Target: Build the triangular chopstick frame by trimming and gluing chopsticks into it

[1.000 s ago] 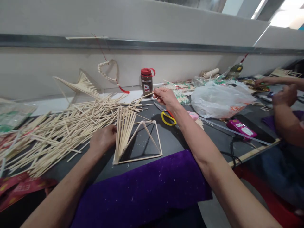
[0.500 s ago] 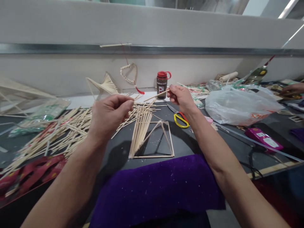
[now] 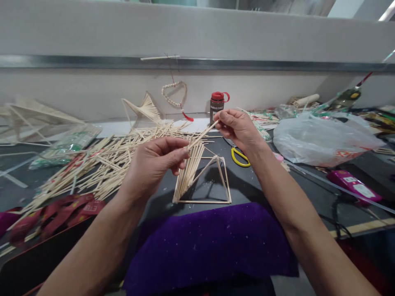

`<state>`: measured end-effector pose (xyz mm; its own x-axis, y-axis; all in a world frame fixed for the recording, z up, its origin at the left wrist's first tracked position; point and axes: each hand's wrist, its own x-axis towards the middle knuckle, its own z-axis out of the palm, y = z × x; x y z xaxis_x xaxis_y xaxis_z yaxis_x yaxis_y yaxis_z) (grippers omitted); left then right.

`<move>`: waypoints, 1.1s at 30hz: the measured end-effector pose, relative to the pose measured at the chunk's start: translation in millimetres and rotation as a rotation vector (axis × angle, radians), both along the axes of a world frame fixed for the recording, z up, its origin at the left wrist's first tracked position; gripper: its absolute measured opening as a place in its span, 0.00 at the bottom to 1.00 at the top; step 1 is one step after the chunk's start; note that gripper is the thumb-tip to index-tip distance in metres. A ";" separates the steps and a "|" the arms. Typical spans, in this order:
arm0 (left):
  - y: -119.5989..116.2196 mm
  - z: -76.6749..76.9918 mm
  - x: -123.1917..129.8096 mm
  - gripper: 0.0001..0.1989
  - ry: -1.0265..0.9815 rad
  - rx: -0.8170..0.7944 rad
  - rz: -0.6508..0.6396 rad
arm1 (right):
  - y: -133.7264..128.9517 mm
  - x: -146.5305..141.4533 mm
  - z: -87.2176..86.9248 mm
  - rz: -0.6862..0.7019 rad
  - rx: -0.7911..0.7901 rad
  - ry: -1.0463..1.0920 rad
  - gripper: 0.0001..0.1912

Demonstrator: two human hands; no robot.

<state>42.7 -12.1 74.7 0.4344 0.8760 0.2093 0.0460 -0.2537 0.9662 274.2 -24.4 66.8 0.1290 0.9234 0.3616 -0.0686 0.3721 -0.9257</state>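
Note:
A thin wooden stick slants between my hands above the table. My right hand pinches its upper end between thumb and fingers. The lower end meets the closed thumb and fingertips of my left hand. Beneath them, a small stick frame stands on the dark table, with a square base and posts rising to a peak. A fan of sticks lines its left side, partly hidden by my left hand. Yellow-handled scissors lie by my right wrist, their blades partly covered.
Loose sticks pile up on the left beside a red lanyard. A bottle and a twisted stick model stand at the back. A plastic bag and purple device lie right; purple cloth is in front.
My left hand has moved right, and its fingertips now meet the stick's lower end. The stick tilts more steeply. The view has shifted slightly left.

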 end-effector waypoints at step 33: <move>-28.3 -89.0 -28.0 0.04 0.186 0.609 0.108 | 11.4 -12.6 -31.7 -0.026 -0.208 -0.058 0.12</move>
